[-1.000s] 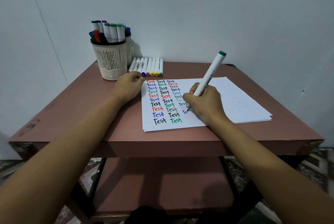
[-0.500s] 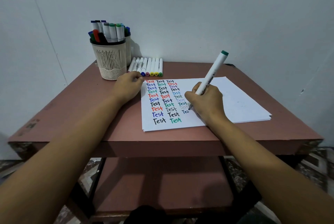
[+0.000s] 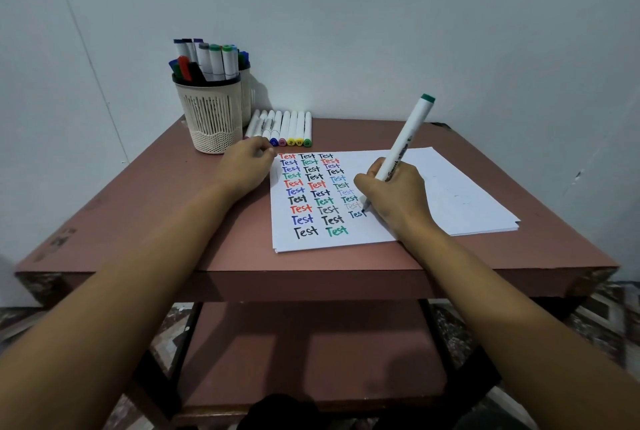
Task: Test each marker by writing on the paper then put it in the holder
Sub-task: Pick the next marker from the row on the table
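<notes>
A pale wall (image 3: pixel 381 13) backs a reddish-brown table (image 3: pixel 156 221) with a lower shelf (image 3: pixel 311 353) beneath it. A stack of white paper (image 3: pixel 467 194) lies on the table's right half, its near-left corner close to the front edge. The top sheet carries three columns of the word "Test" in several colours. The right hand (image 3: pixel 394 194) pinches a white marker (image 3: pixel 405 138) with a green end, tilted toward the far right. Its tip touches the sheet at the end of the third column's lowest word. The left hand (image 3: pixel 247 168) rests at the paper's far-left corner, fingers curled under; whether they hold anything cannot be told. The cream slatted holder (image 3: pixel 213 117) stands near the far-left corner, full of markers (image 3: pixel 214 58). Just beside it, a row of capped markers (image 3: pixel 292 126) lies by the far edge.
</notes>
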A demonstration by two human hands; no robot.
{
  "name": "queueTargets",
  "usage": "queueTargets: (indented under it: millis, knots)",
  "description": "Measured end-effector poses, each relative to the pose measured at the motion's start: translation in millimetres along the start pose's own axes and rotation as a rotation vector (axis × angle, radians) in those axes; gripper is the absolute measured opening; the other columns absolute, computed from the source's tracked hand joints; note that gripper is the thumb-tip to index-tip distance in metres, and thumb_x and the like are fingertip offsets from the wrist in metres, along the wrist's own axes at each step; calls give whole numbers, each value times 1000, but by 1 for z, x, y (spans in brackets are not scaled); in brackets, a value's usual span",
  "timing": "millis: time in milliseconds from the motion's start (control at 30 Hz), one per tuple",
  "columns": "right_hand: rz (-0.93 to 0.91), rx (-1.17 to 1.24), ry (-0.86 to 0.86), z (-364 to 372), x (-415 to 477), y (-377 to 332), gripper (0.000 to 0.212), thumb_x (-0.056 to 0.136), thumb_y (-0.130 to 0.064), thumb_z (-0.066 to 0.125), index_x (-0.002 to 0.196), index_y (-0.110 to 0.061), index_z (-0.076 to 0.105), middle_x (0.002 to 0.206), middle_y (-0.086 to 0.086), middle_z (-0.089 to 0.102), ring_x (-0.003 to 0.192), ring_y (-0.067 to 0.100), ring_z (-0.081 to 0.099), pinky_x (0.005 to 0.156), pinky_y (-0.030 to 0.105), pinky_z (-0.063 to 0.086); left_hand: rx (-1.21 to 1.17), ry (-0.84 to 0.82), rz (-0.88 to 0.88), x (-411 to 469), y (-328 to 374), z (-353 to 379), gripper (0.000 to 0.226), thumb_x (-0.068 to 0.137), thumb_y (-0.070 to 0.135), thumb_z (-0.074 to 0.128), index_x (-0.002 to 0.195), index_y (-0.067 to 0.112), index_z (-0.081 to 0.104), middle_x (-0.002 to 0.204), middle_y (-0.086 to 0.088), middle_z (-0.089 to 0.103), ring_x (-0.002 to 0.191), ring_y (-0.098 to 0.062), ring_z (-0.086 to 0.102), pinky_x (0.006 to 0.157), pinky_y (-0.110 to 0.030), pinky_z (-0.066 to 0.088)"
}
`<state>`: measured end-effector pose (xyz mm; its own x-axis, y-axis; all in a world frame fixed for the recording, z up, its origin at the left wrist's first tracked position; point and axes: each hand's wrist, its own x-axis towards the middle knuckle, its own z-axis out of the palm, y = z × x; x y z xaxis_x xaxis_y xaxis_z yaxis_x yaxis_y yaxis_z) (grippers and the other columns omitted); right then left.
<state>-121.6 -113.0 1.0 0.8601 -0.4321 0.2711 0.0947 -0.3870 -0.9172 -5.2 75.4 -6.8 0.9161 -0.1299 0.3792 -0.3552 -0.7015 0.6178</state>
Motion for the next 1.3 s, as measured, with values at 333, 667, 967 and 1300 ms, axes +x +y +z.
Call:
queueTargets:
  millis: [333, 667, 967, 1300]
  knots:
    - [20, 45, 28, 0, 3, 3, 26, 79, -5, 60, 60, -15, 44, 56, 1, 47, 47, 13, 52, 51, 29, 49, -42, 75, 9, -4, 6, -1, 27, 96, 19, 46, 113, 4, 62, 117, -11, 62, 109, -25, 52, 79, -26, 34]
    - [205, 391, -120, -12, 17, -4, 30, 82, -31, 73, 69, -16, 51, 43, -5, 48, 46, 11, 40, 46, 22, 34, -181, 51, 109, -9, 15, -3, 28, 93, 7, 44, 110, 7, 66, 116, -12, 52, 116, -20, 46, 93, -19, 29]
    - [225, 669, -180, 9, 39, -23, 21, 90, -8, 44, 71, -6, 53, 53, 3, 50, 51, 14, 44, 46, 20, 38, -158, -67, 294, -12, 18, -4, 40, 94, 4, 46, 133, 11, 50, 110, -6, 48, 103, -12, 45, 89, -7, 30]
    - [20, 589, -318, 27, 50, -6, 7, 90, -6, 61, 84, -4, 63, 89, 23, 65, 68, 13, 64, 62, 21, 53, -244, -123, 354, -12, 21, 3, 44, 90, 7, 57, 132, 15, 47, 100, 2, 57, 95, -11, 54, 86, -16, 41]
